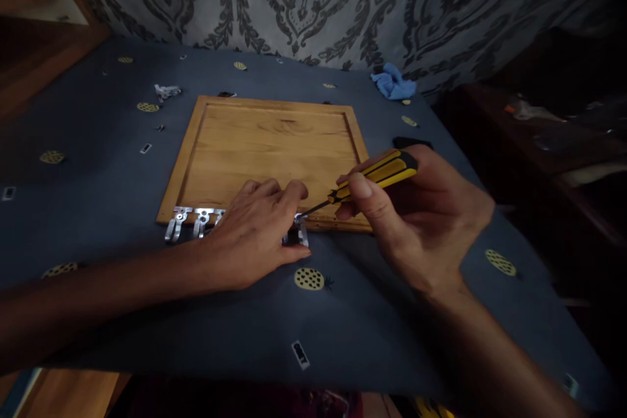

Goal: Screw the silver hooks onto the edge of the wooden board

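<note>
A framed wooden panel point(274, 157) lies flat on the blue cloth, with a row of metal hooks point(202, 217) along its near edge. My left hand point(259, 228) rests over that edge, its thumb and forefinger around the hook piece point(302, 234) at the row's right end. In my right hand point(416, 215) is a yellow and black screwdriver point(375, 176), tilted down to the left. Its tip meets the metal at the left fingers; whether a screw sits under it is too small to tell. My left palm hides the middle of the row.
On the cloth point(147, 320) behind the panel lie a loose metal hook piece point(167, 91), a small screw-like bit point(160, 127) and a crumpled blue rag point(393, 82). A dark flat object point(412, 143) lies beyond my right hand. Patterned fabric point(304, 0) rises at the back.
</note>
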Motion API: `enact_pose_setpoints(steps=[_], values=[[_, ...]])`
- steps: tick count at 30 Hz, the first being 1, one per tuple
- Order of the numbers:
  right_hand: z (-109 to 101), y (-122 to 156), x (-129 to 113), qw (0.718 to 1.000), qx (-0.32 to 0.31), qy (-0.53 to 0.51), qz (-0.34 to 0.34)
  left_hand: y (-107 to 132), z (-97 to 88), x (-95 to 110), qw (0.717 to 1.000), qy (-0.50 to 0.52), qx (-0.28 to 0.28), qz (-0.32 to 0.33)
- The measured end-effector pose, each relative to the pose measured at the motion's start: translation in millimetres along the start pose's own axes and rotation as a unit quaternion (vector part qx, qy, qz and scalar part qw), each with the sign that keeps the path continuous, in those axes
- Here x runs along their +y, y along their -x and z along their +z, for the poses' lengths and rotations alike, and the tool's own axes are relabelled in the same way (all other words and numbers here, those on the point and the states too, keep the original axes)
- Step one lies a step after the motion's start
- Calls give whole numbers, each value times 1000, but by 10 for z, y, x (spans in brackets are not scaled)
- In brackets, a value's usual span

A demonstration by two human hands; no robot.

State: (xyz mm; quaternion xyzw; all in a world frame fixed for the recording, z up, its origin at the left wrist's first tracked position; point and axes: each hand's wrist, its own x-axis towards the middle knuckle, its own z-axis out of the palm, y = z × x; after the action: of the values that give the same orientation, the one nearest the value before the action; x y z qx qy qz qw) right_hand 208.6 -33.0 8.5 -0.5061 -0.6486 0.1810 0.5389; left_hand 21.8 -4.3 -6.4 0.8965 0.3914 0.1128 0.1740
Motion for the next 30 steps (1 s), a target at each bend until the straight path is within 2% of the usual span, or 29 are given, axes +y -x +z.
enact_pose_setpoints(steps=[6, 18, 30], values=[[-12, -16, -24, 1000, -8, 0, -4, 5, 4, -3, 1000, 6, 7, 7], [-173, -129, -59, 981, -155, -113, 34, 6, 11, -8, 1000, 10, 9, 11], [-69, -77, -15, 998, -56, -16, 5, 2, -2, 1, 1000, 4, 3, 3]])
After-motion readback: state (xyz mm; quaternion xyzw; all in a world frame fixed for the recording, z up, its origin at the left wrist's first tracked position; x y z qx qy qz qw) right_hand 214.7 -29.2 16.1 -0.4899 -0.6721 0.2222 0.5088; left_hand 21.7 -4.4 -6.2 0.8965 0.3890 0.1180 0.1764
